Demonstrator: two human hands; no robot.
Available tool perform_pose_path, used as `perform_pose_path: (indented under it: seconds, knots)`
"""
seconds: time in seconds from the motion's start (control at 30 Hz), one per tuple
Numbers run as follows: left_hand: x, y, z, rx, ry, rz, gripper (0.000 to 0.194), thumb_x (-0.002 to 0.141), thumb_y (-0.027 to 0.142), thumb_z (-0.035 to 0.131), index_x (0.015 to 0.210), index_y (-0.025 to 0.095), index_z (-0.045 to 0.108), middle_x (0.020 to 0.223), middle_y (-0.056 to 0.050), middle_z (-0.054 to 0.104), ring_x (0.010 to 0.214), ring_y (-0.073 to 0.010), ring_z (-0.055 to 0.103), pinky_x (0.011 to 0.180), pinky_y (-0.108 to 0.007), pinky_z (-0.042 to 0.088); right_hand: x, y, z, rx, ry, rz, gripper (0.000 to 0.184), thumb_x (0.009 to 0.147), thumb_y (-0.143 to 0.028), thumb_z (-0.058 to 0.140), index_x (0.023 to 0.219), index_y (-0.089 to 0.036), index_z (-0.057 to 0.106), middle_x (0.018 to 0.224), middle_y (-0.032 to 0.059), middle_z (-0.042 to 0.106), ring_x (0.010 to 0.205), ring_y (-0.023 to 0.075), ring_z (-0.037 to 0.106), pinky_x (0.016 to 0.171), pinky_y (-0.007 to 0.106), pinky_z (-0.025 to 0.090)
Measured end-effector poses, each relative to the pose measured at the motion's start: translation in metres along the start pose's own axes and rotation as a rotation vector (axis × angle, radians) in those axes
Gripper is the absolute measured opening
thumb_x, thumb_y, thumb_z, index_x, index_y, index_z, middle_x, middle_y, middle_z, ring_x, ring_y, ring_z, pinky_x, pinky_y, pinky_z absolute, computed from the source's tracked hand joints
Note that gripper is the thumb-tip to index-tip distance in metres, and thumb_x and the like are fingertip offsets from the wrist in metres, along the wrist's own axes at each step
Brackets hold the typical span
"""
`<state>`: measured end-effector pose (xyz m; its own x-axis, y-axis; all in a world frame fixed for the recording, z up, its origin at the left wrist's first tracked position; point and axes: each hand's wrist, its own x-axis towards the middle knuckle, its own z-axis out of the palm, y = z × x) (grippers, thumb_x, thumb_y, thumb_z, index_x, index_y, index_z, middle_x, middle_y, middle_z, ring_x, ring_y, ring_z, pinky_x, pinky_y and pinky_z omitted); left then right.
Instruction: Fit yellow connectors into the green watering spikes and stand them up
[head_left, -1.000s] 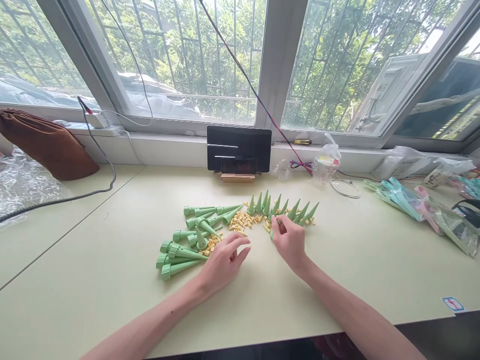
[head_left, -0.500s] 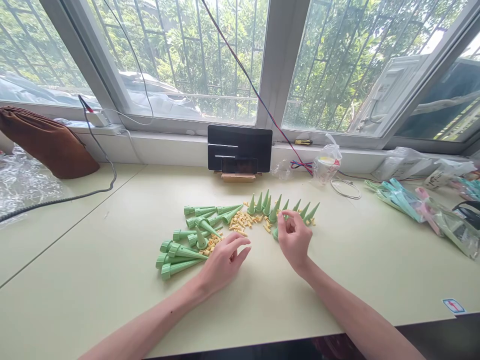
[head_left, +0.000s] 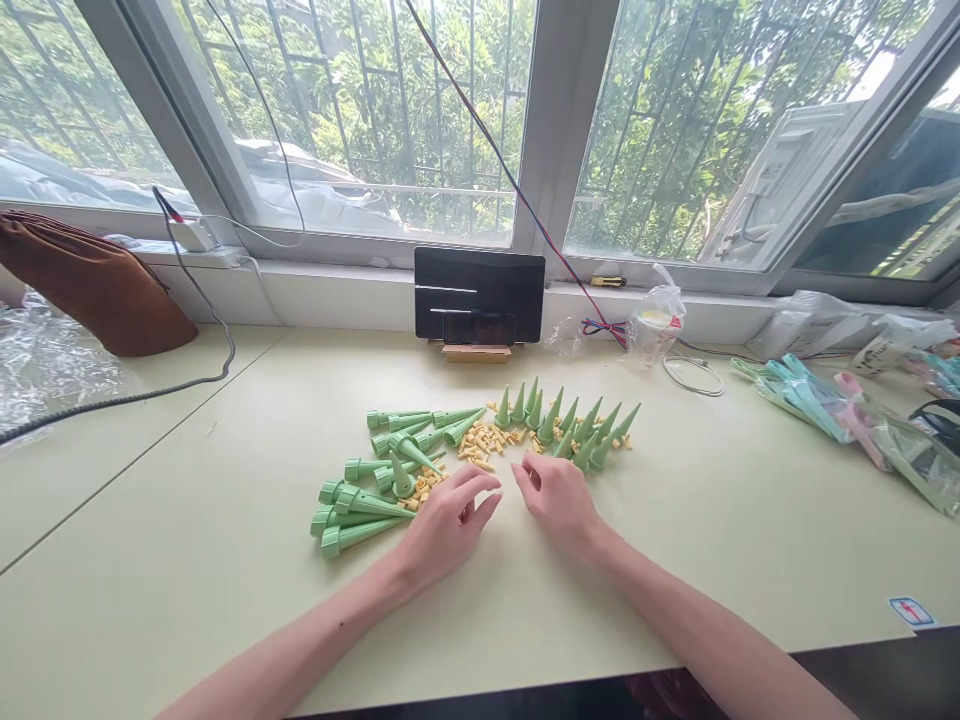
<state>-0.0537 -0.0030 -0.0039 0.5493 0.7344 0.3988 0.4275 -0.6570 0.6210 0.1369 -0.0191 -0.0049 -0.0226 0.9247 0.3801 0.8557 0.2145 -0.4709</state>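
My left hand (head_left: pixel 452 510) rests on the table with thumb and fingers apart, holding nothing. Just beyond it lies a heap of small yellow plastic pieces (head_left: pixel 484 440). Several green ribbed plastic spikes (head_left: pixel 367 500) with wide caps lie on their sides to the left of that hand, and one short green cone (head_left: pixel 402 478) stands upright among them. My right hand (head_left: pixel 555 495) is near the table, thumb and index finger apart with nothing visible between them. Behind it a group of green cones (head_left: pixel 553 418) stands points up, with yellow pieces around their bases.
A black tablet (head_left: pixel 480 290) leans on a stand at the back. On the right are a bagged cup (head_left: pixel 654 330), a coiled white cable (head_left: pixel 691 376) and plastic-wrapped items (head_left: pixel 810 400). A brown pouch (head_left: pixel 97 290) and a black cord (head_left: pixel 150 392) lie at the left.
My right hand has left the standing cones and moved left and toward me, its thumb and finger parting. More upright cones now show where it was. My left hand stays put.
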Motion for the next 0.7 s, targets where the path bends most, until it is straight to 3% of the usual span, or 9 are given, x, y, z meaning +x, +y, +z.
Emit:
perform_pose_path:
  seconds: [0.23,0.7]
  knots:
    - [0.0008,0.0012,-0.0010,0.002,-0.002,0.001,0.018,0.098,0.025,0.049,0.098,0.020,0.066,0.095,-0.004,0.065,0.059,-0.0081,0.050,0.059,-0.022,0.046,0.0005,-0.0006,-0.0001,-0.098,-0.054,0.049,0.023,0.094,-0.025,0.054,0.072,-0.020,0.051,0.066,-0.0001,0.061,0.056,0.0137,0.053,0.052,0.025,0.024]
    - [0.0011,0.0007,0.0001,-0.017,-0.021,0.003,0.021,0.098,0.026,0.047,0.095,0.020,0.066,0.092,-0.004,0.065,0.062,-0.0090,0.053,0.059,-0.022,0.046,0.0023,0.0042,-0.0008,-0.244,-0.056,0.100,0.011,0.092,-0.023,0.057,0.082,-0.020,0.056,0.078,0.0041,0.065,0.067,0.0178,0.061,0.053,0.026,0.026]
